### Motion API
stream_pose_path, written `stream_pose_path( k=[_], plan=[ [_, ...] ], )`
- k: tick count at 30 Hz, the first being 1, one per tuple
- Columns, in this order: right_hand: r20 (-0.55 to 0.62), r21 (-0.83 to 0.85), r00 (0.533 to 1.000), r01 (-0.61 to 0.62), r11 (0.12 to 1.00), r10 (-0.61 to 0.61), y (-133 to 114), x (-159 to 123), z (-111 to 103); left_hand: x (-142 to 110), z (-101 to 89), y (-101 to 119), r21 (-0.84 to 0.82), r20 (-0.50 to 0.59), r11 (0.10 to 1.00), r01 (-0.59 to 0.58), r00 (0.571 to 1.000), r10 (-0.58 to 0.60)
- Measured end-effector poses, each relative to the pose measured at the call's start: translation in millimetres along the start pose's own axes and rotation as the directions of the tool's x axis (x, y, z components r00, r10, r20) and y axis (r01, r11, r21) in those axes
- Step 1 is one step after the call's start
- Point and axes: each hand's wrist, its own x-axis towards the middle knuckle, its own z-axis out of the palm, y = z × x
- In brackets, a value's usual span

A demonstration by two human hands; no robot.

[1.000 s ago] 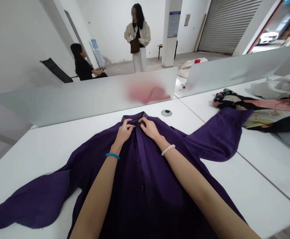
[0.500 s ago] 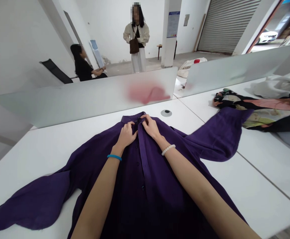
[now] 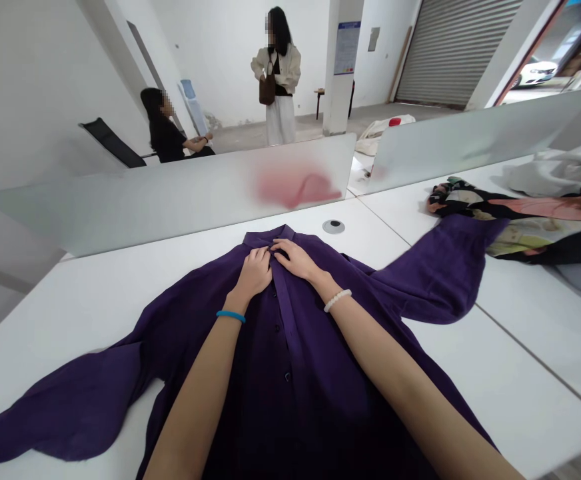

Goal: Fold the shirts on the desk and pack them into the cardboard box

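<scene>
- The purple shirt (image 3: 330,347) lies spread front up on the white table (image 3: 120,287), its collar (image 3: 254,238) at the end farthest from the person.
- Half a second ago a gap at the collar shows the dark inside of the neck; now the hands come closer together and cover most of it.
- The right hand (image 3: 294,257) drops from the collar's edge to just below it, its fingertips meeting those of the left hand (image 3: 256,271).
- The left fingers lie together, bent onto the cloth just below the collar; whether they pinch it, I cannot tell.
- The right thumb and forefinger stand slightly apart at the same spot; what lies between them is hidden.
- This suggests the two front edges are being brought together just below the collar; whether anything is fastened there cannot be seen.
- Farther below the collar, a button (image 3: 287,377) shows beside the placket (image 3: 284,300).
- Well right of the collar, one sleeve (image 3: 435,277) reaches the patterned cloth (image 3: 545,210).
</scene>
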Motion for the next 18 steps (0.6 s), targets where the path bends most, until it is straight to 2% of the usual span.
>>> stream_pose_path(
  k=[4,8,13,18],
  plan=[
    [0.087,-0.093,0.996,-0.019,0.995,0.027,0.3,-1.6,0.9,-5.4,-0.8,3.9,0.016,0.020,0.999,-0.032,0.999,0.031],
    [0.140,-0.190,0.988,-0.039,0.981,0.067,-2.9,-3.7,2.0,-23.4,-1.7,19.5,0.028,0.037,0.999,-0.027,0.999,0.026],
    [0.209,-0.384,0.969,-0.040,0.923,0.129,-7.0,-3.6,5.9,-67.4,-15.0,52.8,0.022,0.075,0.998,-0.064,0.995,0.062],
    [0.237,-0.417,0.960,-0.041,0.908,0.152,-6.3,-1.3,9.2,-110.5,-42.0,83.7,-0.058,0.178,0.997,-0.053,0.982,0.063]
  ],
)
